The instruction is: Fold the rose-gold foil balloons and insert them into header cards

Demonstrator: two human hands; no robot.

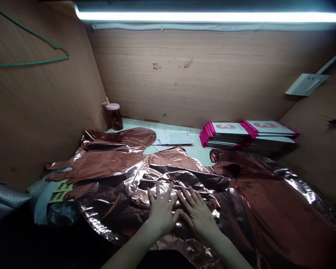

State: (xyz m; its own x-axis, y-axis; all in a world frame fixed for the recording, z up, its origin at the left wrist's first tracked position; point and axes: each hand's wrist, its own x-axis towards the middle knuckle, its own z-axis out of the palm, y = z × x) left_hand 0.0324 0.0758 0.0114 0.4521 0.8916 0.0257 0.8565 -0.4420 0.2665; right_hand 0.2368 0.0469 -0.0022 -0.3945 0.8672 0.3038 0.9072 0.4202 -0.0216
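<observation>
Shiny rose-gold foil balloons (109, 160), flat and uninflated, are spread in overlapping layers over the table. My left hand (161, 210) lies flat on crumpled foil near the front middle, its fingers spread. Beside it, my right hand (196, 211) presses on the same foil with fingers stretched out. The two thumbs meet or nearly meet. Neither hand grips anything. A large smooth piece of foil (282, 209) stretches away to the right and past the front edge. Which layers belong to one balloon I cannot tell.
Stacks of pink-edged packages marked 3 (229, 129) stand at the back right. A printed sheet (176, 137) lies at the back middle. A lidded cup (116, 116) stands in the back left corner. Wooden walls enclose the table; a green hanger (33, 63) hangs left, a socket (307, 84) right.
</observation>
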